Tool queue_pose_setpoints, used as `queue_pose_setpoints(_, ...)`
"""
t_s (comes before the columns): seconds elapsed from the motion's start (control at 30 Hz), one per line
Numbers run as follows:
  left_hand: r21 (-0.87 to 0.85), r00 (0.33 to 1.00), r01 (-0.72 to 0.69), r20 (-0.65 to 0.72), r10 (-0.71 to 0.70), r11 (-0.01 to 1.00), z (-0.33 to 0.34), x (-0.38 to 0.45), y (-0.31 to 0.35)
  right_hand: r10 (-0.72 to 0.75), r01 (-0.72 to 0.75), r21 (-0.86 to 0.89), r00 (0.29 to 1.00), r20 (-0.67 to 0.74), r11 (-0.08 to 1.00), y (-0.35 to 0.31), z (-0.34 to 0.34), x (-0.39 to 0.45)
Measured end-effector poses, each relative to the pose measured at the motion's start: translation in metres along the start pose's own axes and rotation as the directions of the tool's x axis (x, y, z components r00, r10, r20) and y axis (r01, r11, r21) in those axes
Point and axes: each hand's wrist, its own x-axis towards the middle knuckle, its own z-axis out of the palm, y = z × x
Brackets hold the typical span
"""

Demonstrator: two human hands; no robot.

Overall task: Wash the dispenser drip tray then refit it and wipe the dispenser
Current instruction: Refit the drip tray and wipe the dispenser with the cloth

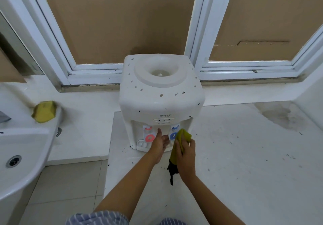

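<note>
Drip tray (pixel 142 144) at dispenser (pixel 160 91) base, under left hand (pixel 160 143).

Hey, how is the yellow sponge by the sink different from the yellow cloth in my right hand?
The yellow sponge is a blocky lump lying untouched on the sink's rim; the yellow cloth is thin and folded, gripped in the right hand. The sponge sits far left of the dispenser, while the cloth is held up at its blue tap. The cloth has a dark part hanging below the hand; the sponge shows none. Both are yellow cleaning things.
</note>
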Motion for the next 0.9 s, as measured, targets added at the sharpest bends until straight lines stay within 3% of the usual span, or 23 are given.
queue_pose_setpoints(0.2,0.029,1.000,-0.010,0.014,0.009,1.000,-0.003,0.000,-0.002,0.082,-0.072,-0.066,0.983,0.163,0.995,0.016,0.018,-0.014)
queue_pose_setpoints(0.27,0.026,1.000,-0.001,0.006,0.001,1.000,-0.002,-0.001,0.000,0.078,-0.062,-0.112,0.987,0.142,0.992,0.020,0.013,-0.022)
queue_pose_setpoints(0.4,0.043,1.000,0.016,-0.015,-0.015,0.999,-0.002,-0.002,0.002,0.038,-0.038,-0.031,0.999,0.017,0.999,0.008,0.002,-0.014)
queue_pose_setpoints(0.57,0.034,1.000,0.024,-0.015,-0.023,0.999,-0.002,-0.002,0.001,0.046,-0.042,-0.055,0.995,0.085,0.998,0.008,0.008,0.003)
queue_pose_setpoints(0.7,0.045,1.000,0.021,-0.016,-0.021,0.999,-0.002,-0.002,0.003,0.079,-0.076,-0.115,0.997,0.019,0.990,0.011,0.003,-0.007)
queue_pose_setpoints(0.8,0.031,0.999,0.032,-0.015,-0.031,0.999,-0.001,-0.004,0.005,-0.052,0.044,-0.159,0.998,-0.046,0.986,-0.001,-0.006,-0.007)
queue_pose_setpoints(0.9,0.001,0.999,0.041,-0.012,-0.041,0.999,0.000,-0.004,0.005,-0.263,0.254,-0.282,0.965,0.007,0.925,-0.020,-0.009,0.004)
